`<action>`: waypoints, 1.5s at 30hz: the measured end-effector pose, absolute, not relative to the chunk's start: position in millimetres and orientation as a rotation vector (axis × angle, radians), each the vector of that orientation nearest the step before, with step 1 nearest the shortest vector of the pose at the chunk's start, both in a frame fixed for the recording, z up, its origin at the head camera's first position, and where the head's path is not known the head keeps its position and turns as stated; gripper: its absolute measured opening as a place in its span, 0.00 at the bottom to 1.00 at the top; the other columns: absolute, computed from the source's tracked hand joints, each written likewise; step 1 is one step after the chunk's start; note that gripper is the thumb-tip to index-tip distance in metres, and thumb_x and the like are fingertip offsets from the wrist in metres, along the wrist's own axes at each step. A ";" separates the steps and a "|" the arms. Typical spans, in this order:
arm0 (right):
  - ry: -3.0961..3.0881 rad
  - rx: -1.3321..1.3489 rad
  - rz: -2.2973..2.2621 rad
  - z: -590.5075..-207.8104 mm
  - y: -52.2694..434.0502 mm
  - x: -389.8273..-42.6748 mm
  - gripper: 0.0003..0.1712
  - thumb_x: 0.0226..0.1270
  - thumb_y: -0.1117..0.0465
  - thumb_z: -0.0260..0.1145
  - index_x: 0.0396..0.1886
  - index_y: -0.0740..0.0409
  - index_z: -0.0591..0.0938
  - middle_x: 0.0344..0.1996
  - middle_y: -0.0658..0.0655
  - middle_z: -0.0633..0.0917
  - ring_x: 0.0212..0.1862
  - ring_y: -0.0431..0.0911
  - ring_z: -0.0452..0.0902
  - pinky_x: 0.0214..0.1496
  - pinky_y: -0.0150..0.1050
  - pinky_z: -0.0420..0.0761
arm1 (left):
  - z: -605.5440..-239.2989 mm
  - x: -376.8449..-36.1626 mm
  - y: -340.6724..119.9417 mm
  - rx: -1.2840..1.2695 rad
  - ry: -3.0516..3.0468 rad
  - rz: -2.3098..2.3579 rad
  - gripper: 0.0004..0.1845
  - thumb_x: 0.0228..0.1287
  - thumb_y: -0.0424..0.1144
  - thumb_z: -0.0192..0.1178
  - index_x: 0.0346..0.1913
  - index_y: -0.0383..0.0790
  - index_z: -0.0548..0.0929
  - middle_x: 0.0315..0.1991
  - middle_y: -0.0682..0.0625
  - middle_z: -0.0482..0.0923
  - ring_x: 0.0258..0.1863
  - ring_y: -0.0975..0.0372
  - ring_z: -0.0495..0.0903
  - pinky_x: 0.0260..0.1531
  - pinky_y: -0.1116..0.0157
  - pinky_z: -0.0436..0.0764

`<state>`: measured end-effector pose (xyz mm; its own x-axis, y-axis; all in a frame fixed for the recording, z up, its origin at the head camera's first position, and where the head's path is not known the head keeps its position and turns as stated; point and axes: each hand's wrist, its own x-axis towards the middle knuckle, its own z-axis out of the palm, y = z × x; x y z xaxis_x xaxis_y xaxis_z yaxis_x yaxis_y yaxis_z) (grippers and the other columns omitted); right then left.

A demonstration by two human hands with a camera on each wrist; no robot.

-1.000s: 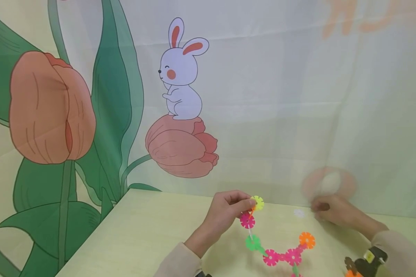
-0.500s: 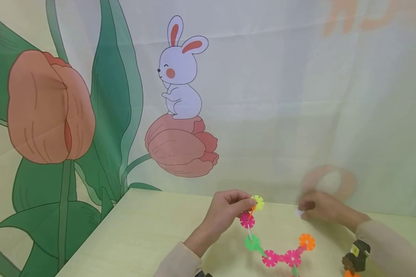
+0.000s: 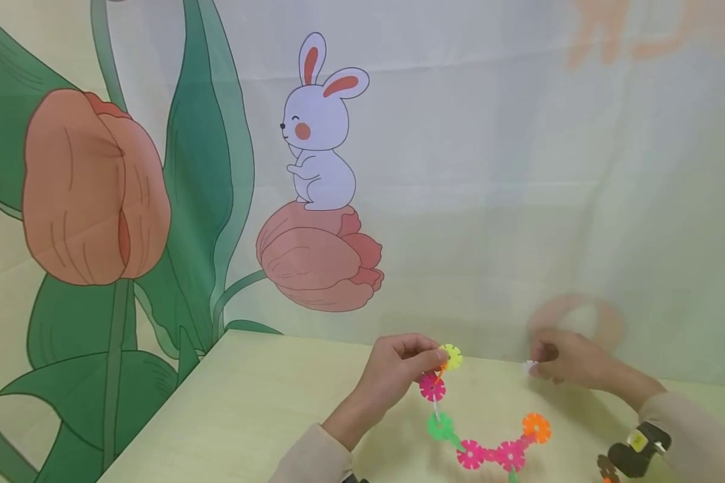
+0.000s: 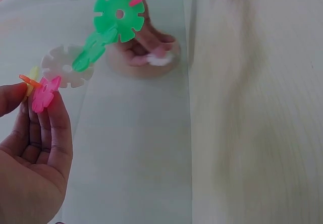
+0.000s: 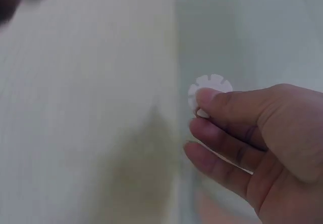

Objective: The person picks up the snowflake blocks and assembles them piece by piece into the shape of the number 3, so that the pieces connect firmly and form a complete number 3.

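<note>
My left hand [image 3: 393, 372] pinches the end of a chain of notched plastic snowflake discs between thumb and fingers, at a yellow disc [image 3: 453, 357] and the small orange one beside it. From there the chain hangs down and right through a pink disc [image 3: 432, 388], a green disc [image 3: 440, 426] and more pink ones to an orange disc [image 3: 536, 428]. In the left wrist view, a white disc [image 4: 63, 70] shows edge-linked in the chain. Over the table's back part, my right hand [image 3: 580, 362] holds a single white snowflake disc [image 5: 216, 81] between thumb and index finger.
A pale table [image 3: 266, 402] runs back to a printed cloth [image 3: 459, 201] with a rabbit and tulips. Near the right sleeve, brown and orange discs [image 3: 605, 463] show at the bottom edge, beside the black wrist camera [image 3: 637, 449].
My right hand moved left to the white disc on the table, took it between thumb and finger, then drew it slightly right. The left hand and chain stayed nearly still.
</note>
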<state>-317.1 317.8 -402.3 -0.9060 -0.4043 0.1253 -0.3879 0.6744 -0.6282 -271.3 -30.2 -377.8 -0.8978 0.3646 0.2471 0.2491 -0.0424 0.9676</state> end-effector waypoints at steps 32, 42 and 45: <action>2.845 -0.854 -1.670 -346.2 221.0 -244.1 0.05 0.70 0.61 0.77 0.42 0.47 0.91 0.38 0.51 0.91 0.40 0.46 0.90 0.49 0.37 0.88 | -380.0 -273.5 -26.0 0.674 2.121 2.102 0.10 0.71 0.39 0.70 0.40 0.33 0.90 0.30 0.50 0.85 0.27 0.64 0.81 0.36 0.68 0.84; 2.868 -1.198 -1.678 -350.0 217.1 -244.0 0.13 0.64 0.71 0.78 0.42 0.50 0.92 0.36 0.52 0.90 0.39 0.45 0.87 0.47 0.34 0.89 | -380.5 -273.4 -25.2 0.688 2.135 2.089 0.10 0.71 0.39 0.69 0.40 0.33 0.90 0.29 0.51 0.85 0.27 0.64 0.81 0.35 0.69 0.84; 2.885 -1.254 -1.675 -351.5 215.8 -244.2 0.13 0.64 0.69 0.79 0.41 0.47 0.92 0.36 0.53 0.90 0.39 0.45 0.86 0.46 0.33 0.88 | -380.2 -272.8 -25.4 0.690 2.142 2.088 0.10 0.71 0.39 0.70 0.40 0.33 0.90 0.29 0.51 0.85 0.27 0.64 0.81 0.35 0.70 0.84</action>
